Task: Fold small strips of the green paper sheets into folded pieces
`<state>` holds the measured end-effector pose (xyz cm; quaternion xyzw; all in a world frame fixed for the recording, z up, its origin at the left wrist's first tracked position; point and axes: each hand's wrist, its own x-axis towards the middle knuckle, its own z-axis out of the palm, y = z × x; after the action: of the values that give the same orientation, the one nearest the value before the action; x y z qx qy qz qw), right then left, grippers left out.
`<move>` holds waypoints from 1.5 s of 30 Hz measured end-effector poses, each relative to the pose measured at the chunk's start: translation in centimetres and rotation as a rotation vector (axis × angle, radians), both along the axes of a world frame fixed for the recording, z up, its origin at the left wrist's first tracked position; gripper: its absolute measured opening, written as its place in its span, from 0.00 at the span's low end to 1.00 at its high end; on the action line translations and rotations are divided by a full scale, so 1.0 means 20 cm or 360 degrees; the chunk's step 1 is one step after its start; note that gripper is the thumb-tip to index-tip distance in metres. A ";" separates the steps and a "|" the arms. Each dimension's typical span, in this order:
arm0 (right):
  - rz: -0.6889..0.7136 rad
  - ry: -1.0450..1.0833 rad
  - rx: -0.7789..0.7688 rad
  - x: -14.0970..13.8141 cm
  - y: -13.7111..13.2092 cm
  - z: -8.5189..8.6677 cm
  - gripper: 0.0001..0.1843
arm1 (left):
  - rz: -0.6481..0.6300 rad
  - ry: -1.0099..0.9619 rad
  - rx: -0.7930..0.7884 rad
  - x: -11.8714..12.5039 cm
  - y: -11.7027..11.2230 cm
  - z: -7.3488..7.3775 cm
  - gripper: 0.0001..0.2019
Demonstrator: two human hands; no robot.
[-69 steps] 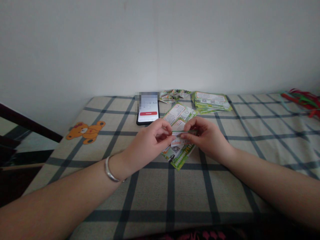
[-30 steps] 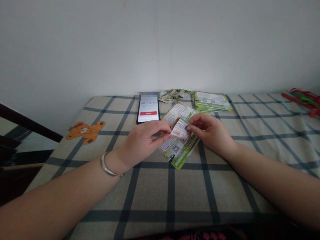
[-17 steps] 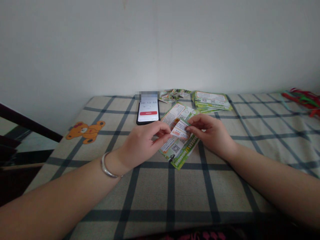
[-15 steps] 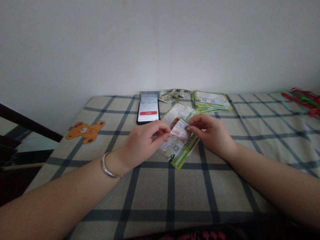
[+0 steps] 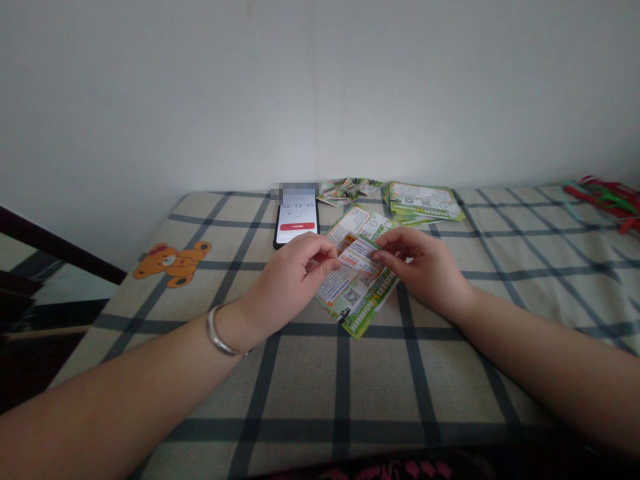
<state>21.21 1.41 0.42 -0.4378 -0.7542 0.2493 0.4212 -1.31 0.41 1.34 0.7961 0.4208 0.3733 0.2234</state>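
My left hand (image 5: 303, 270) is closed in a pinch at the left edge of a small printed paper (image 5: 359, 259), white with orange marks. My right hand (image 5: 423, 263) pinches the same paper at its right side, thumb below the bent fingers. The paper is held above a green-bordered leaflet (image 5: 353, 297), which lies slanted on the cloth with a QR code facing up. Whether the small paper is loose or a folded part of another sheet, I cannot tell. A silver bangle (image 5: 219, 333) circles my left wrist.
A phone (image 5: 297, 217) showing a timer lies behind my left hand. Several small folded papers (image 5: 347, 189) and a stack of leaflets (image 5: 425, 200) lie by the wall. Red and green stringy things (image 5: 610, 200) sit far right. A bear picture (image 5: 173, 263) is on the checked tablecloth (image 5: 300, 387).
My left hand has shifted slightly up and left, covering the phone's lower edge. The small paper lies a little flatter. My right hand has barely moved.
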 end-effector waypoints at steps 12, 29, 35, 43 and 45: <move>0.0002 0.0061 -0.0006 -0.02 -0.02 0.00 0.06 | -0.0216 -0.0653 -0.0561 0.03 -0.02 -0.03 0.10; 0.0184 -0.0035 -0.0075 -0.04 -0.03 0.01 0.04 | -0.0063 -0.0444 -0.0416 0.02 -0.01 -0.04 0.06; 0.0206 -0.0007 -0.0111 -0.04 -0.04 0.01 0.04 | -0.0059 -0.0421 -0.0363 0.02 -0.02 -0.03 0.08; 0.0171 -0.0055 -0.0077 -0.04 -0.04 0.01 0.06 | -0.0085 -0.0512 -0.0435 0.03 -0.02 -0.03 0.05; 0.0168 -0.0064 -0.0084 -0.04 -0.04 0.01 0.06 | -0.0058 -0.0512 -0.0451 0.04 -0.02 -0.02 0.03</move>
<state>20.41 0.58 0.67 -0.4132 -0.7778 0.2821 0.3805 -0.60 -0.04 0.94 0.6944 0.4135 0.4284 0.4040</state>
